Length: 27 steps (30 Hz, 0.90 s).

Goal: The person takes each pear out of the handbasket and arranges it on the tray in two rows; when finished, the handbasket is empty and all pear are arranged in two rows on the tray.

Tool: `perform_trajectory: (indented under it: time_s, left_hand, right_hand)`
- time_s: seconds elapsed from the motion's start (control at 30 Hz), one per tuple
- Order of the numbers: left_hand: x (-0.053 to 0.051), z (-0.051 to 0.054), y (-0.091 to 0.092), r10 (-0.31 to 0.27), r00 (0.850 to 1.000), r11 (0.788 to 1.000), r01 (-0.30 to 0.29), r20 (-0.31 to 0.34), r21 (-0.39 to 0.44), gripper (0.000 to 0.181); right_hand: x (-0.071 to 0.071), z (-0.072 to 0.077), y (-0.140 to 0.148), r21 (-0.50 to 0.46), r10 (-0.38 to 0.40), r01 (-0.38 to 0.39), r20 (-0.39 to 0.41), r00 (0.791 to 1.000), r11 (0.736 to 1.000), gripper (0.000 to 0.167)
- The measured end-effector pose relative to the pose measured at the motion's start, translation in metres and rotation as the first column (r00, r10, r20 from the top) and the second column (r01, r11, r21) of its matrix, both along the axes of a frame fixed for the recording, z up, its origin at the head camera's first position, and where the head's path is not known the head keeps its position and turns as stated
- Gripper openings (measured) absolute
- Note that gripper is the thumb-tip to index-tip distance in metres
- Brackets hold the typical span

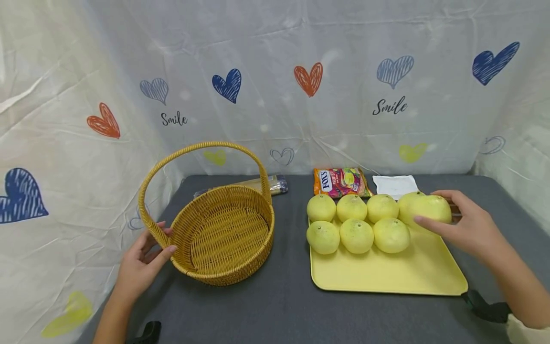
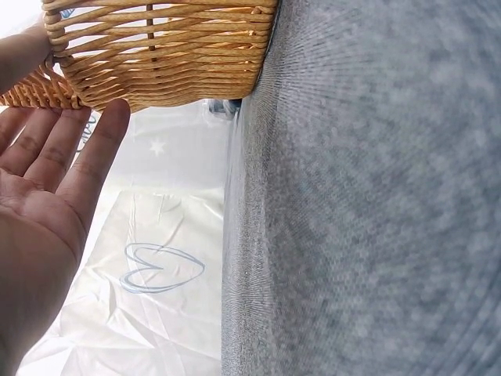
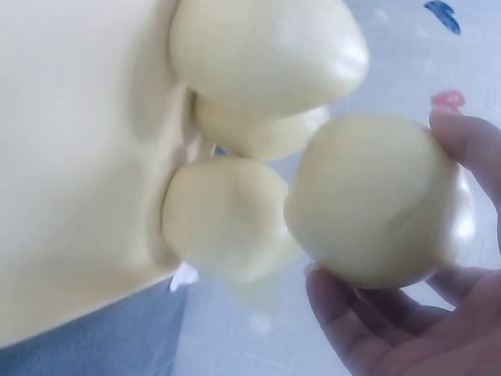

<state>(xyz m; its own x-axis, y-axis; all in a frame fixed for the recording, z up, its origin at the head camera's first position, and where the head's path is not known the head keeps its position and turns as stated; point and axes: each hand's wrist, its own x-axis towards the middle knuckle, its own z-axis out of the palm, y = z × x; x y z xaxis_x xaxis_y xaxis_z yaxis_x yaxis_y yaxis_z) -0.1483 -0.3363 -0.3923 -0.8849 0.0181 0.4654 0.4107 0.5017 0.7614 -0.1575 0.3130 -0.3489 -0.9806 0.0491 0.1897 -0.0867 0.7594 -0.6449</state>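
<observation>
A yellow wicker basket [image 1: 229,241] with a tall hooped handle stands at the left of the grey table, its inside bare. Thumb and fingers of my left hand [image 1: 138,267] hold it on either side where the handle meets the rim. In the left wrist view, long fingers [image 2: 98,157] touch the woven wall. My right hand [image 1: 477,229] grips a round pale yellow melon [image 1: 431,208], thumb on one side and fingers on the other. That melon [image 3: 380,200] is raised above the tray's right part. Several more melons [image 1: 356,236] sit in two rows on the yellow tray [image 1: 386,277].
Behind the tray lie a colourful FOX'S candy bag [image 1: 341,182] and a white packet [image 1: 395,185]. A clear plastic package [image 1: 277,184] lies partly hidden behind the basket. A printed white curtain [image 1: 262,110] encloses the table [image 1: 283,306] at the back and sides.
</observation>
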Motion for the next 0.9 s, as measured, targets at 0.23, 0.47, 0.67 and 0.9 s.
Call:
perform_trajectory:
  time_s: [0.23,0.47,0.67,0.9]
  left_hand:
    - [-0.003,-0.001,0.0,-0.009,1.0,1.0,0.009,-0.015,-0.009,0.059]
    - [-0.003,0.0,0.002,-0.006,1.0,1.0,0.006,-0.03,-0.019,0.061]
    - [-0.001,0.003,0.005,0.006,0.998,0.999,-0.008,-0.065,-0.039,0.074]
    - [0.015,0.029,0.026,0.11,0.949,0.994,-0.106,-0.297,0.028,0.093]
  right_hand:
    - [-0.004,-0.006,0.014,0.128,0.063,-0.083,0.149,0.987,0.988,0.084]
    - [-0.008,-0.02,0.019,0.206,0.128,-0.158,0.152,0.98,0.966,0.08]
    - [-0.01,-0.029,0.02,0.213,0.15,-0.175,0.132,0.98,0.961,0.077]
    - [-0.01,-0.029,0.019,0.19,0.181,-0.204,0.129,0.975,0.96,0.079]
